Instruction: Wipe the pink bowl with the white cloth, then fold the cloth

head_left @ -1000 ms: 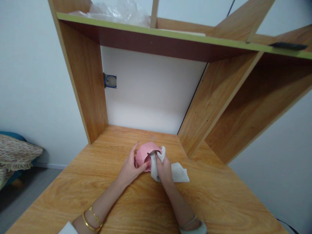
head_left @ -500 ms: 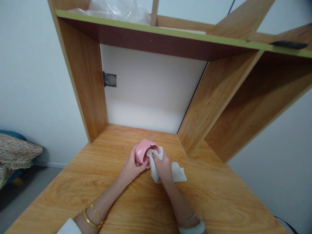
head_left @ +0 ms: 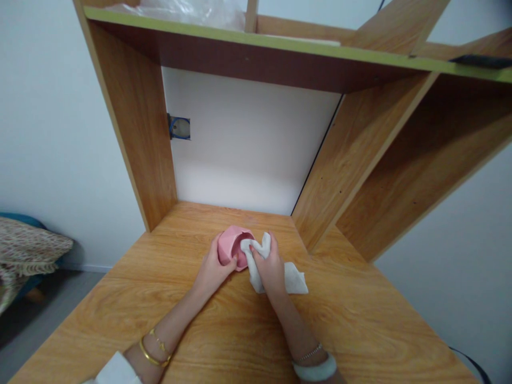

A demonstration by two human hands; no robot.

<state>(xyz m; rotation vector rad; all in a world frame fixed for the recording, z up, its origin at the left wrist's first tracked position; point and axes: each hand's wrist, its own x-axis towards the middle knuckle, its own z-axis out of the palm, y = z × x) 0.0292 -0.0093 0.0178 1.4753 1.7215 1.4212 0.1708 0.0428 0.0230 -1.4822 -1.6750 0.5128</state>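
A pink, faceted, hollow container [head_left: 229, 242] is tilted with its opening toward the right. My left hand [head_left: 211, 271] grips it from the left, the thumb at the lower rim. In my right hand [head_left: 272, 269] is a bunched white cloth [head_left: 253, 266], its upper fold at the mouth of the container. Part of the cloth hangs out to the right behind the wrist. The fingers of my right hand are closed around the cloth and partly hidden by it. Both hands are just above the wooden desktop [head_left: 224, 330].
Wooden side panels [head_left: 132, 122] and an upright divider [head_left: 360, 165] frame the desk's back. A shelf edge [head_left: 248, 37] runs overhead, with a clear plastic bag [head_left: 196, 12] on it. An open socket box [head_left: 180, 128] sits in the back wall. A patterned blanket [head_left: 32, 245] lies at far left.
My right hand has drawn the cloth slightly out of the container's opening. The container has shifted a little left and turned, showing more of its inside.
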